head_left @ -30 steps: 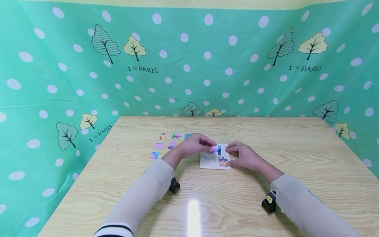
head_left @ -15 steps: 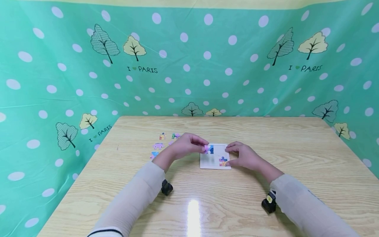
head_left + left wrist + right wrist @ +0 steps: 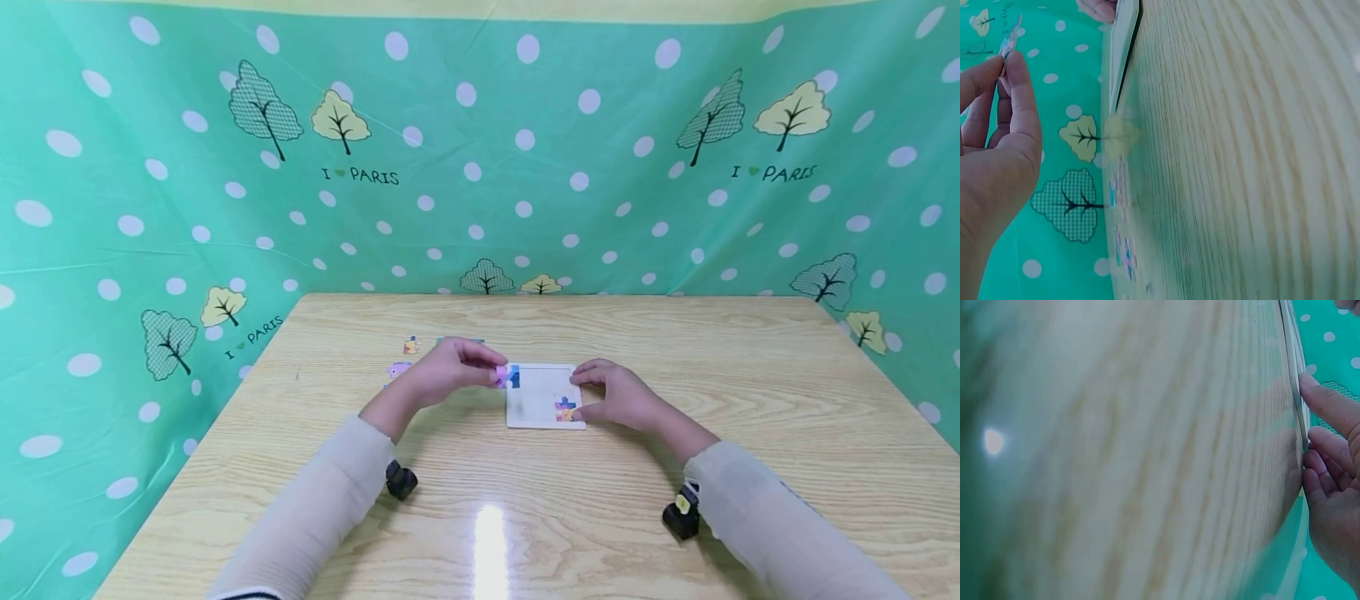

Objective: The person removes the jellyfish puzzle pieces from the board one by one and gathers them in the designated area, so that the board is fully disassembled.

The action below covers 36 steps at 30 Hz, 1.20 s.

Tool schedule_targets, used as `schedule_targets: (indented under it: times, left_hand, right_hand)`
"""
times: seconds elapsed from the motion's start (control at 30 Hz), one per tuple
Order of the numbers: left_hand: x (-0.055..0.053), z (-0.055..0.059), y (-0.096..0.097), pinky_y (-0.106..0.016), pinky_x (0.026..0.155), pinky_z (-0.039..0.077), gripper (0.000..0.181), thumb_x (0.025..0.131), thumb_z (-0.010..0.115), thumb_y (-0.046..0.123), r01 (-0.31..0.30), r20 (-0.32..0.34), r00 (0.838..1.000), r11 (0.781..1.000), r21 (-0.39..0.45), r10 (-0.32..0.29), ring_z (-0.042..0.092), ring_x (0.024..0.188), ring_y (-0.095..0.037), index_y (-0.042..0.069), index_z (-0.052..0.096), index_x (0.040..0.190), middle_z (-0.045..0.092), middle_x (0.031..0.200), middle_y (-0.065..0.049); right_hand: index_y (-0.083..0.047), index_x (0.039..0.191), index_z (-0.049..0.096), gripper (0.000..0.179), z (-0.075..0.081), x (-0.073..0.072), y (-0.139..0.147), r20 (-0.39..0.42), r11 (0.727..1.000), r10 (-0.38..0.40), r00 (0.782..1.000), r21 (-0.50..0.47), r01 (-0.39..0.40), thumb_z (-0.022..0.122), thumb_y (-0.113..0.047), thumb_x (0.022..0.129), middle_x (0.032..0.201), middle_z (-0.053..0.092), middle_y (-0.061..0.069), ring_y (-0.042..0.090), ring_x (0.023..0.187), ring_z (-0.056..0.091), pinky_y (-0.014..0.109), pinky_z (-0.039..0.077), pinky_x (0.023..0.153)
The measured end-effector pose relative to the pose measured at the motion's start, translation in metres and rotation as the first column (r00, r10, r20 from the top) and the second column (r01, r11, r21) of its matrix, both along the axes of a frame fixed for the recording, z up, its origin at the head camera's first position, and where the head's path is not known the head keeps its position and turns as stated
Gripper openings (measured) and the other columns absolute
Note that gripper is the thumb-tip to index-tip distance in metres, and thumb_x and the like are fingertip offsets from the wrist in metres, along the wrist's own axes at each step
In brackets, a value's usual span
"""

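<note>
In the head view my left hand (image 3: 444, 372) pinches a pink and blue jigsaw piece (image 3: 513, 377) between thumb and fingertips. That piece overlaps the upper left corner of a white puzzle tray (image 3: 531, 407). The left wrist view shows the piece (image 3: 1009, 45) edge-on, raised above the tabletop. A multicoloured jigsaw piece (image 3: 565, 408) lies inside the tray at its lower right corner. My right hand (image 3: 621, 400) holds the tray's right edge, thumb near the lower corner and fingers near the upper one. In the right wrist view, its fingertips (image 3: 1313, 478) sit right at that edge.
Several loose jigsaw pieces lie left of the tray, among them a yellow one (image 3: 412, 345) and a purple one (image 3: 397, 369); my left hand hides others. A wooden table (image 3: 570, 508) carries everything. Behind it hangs a green dotted curtain (image 3: 525, 233).
My left hand has drawn the pink and blue piece leftward, from over the tray's upper middle to its upper left corner. The right hand and the tray stay put.
</note>
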State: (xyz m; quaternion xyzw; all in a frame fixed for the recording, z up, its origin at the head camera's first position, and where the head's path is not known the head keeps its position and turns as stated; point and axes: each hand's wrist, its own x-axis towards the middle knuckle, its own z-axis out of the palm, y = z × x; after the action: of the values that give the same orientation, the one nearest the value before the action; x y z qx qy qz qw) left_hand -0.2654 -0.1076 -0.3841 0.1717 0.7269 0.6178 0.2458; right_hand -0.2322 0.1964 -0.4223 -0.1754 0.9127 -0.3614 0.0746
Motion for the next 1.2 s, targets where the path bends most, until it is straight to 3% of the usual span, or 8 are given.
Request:
schedule_targets:
  times: [0.23, 0.37, 0.5, 0.57, 0.63, 0.73, 0.83, 1.2]
  left_hand:
    - [0.001, -0.002, -0.013, -0.039, 0.093, 0.051, 0.028, 0.086, 0.069, -0.003, -0.038, -0.011, 0.999, 0.999, 0.006, 0.038, 0.067, 0.098, -0.021, -0.003, 0.068, 0.114, 0.066, 0.113, -0.013]
    - [0.001, -0.005, -0.020, -0.041, 0.094, 0.051, 0.028, 0.086, 0.068, -0.005, -0.057, 0.006, 0.998, 0.998, 0.030, 0.056, 0.065, 0.104, -0.027, -0.005, 0.067, 0.114, 0.062, 0.120, -0.018]
    - [0.002, -0.007, -0.027, -0.038, 0.093, 0.051, 0.029, 0.086, 0.068, -0.005, -0.081, 0.012, 0.997, 0.997, 0.016, 0.080, 0.048, 0.128, -0.032, -0.005, 0.067, 0.114, 0.051, 0.133, -0.022]
    - [0.003, -0.008, -0.031, -0.035, 0.093, 0.051, 0.028, 0.086, 0.068, -0.004, -0.086, 0.008, 0.996, 0.996, -0.005, 0.086, 0.044, 0.131, -0.034, -0.004, 0.068, 0.114, 0.052, 0.134, -0.022]
    - [0.002, -0.009, -0.035, -0.034, 0.092, 0.052, 0.027, 0.087, 0.068, -0.002, -0.089, -0.006, 0.996, 0.996, -0.030, 0.089, 0.048, 0.129, -0.030, -0.002, 0.069, 0.114, 0.058, 0.129, -0.019]
    - [0.002, -0.011, -0.041, -0.038, 0.092, 0.052, 0.027, 0.088, 0.067, -0.002, -0.080, -0.014, 0.997, 0.996, -0.034, 0.079, 0.063, 0.106, -0.030, -0.004, 0.067, 0.116, 0.065, 0.115, -0.016]
    - [0.001, -0.014, -0.048, -0.040, 0.091, 0.052, 0.029, 0.088, 0.067, -0.003, -0.084, -0.022, 0.996, 0.996, -0.035, 0.083, 0.067, 0.097, -0.023, -0.006, 0.066, 0.116, 0.067, 0.111, -0.013]
    - [0.003, -0.021, -0.080, -0.038, 0.088, 0.053, 0.029, 0.089, 0.069, 0.004, -0.143, -0.080, 0.988, 0.974, -0.175, 0.131, 0.065, 0.098, -0.020, 0.001, 0.068, 0.117, 0.062, 0.123, -0.013]
  right_hand:
    - [-0.001, 0.124, 0.065, 0.056, 0.001, 0.000, 0.001, -0.001, 1.000, 0.001, 1.000, 0.004, -0.001, 0.085, -0.022, 0.076, 0.131, 0.055, 0.012, 0.033, 0.127, 0.046, 0.049, 0.035, 0.108]
    - [-0.001, 0.124, 0.065, 0.056, 0.000, -0.001, 0.001, 0.001, 1.000, -0.001, 1.000, 0.006, 0.001, 0.085, -0.023, 0.077, 0.132, 0.055, 0.011, 0.033, 0.128, 0.045, 0.049, 0.035, 0.108]
    - [-0.002, 0.124, 0.065, 0.055, -0.001, -0.001, 0.001, 0.004, 1.000, -0.002, 1.000, 0.002, 0.002, 0.085, -0.023, 0.077, 0.132, 0.054, 0.011, 0.033, 0.128, 0.045, 0.049, 0.034, 0.109]
    - [-0.002, 0.125, 0.065, 0.055, -0.001, -0.001, 0.002, 0.005, 1.000, -0.003, 1.000, 0.002, 0.003, 0.084, -0.023, 0.077, 0.132, 0.054, 0.011, 0.034, 0.129, 0.045, 0.049, 0.034, 0.109]
    - [-0.002, 0.125, 0.065, 0.056, -0.002, -0.001, 0.002, 0.006, 1.000, -0.003, 1.000, 0.002, 0.003, 0.085, -0.023, 0.077, 0.132, 0.054, 0.012, 0.034, 0.129, 0.044, 0.049, 0.033, 0.109]
    - [-0.002, 0.125, 0.065, 0.056, -0.002, -0.001, 0.002, 0.005, 1.000, -0.004, 1.000, 0.006, 0.004, 0.085, -0.023, 0.077, 0.133, 0.054, 0.012, 0.034, 0.129, 0.044, 0.049, 0.033, 0.109]
    - [-0.002, 0.125, 0.064, 0.056, -0.001, -0.001, 0.002, 0.007, 1.000, -0.004, 1.000, 0.006, 0.004, 0.085, -0.024, 0.077, 0.133, 0.054, 0.011, 0.034, 0.129, 0.044, 0.050, 0.033, 0.109]
    - [-0.002, 0.124, 0.065, 0.055, 0.000, 0.000, -0.001, 0.013, 1.000, -0.009, 1.000, 0.006, 0.009, 0.085, -0.023, 0.077, 0.133, 0.054, 0.011, 0.034, 0.129, 0.044, 0.050, 0.033, 0.109]
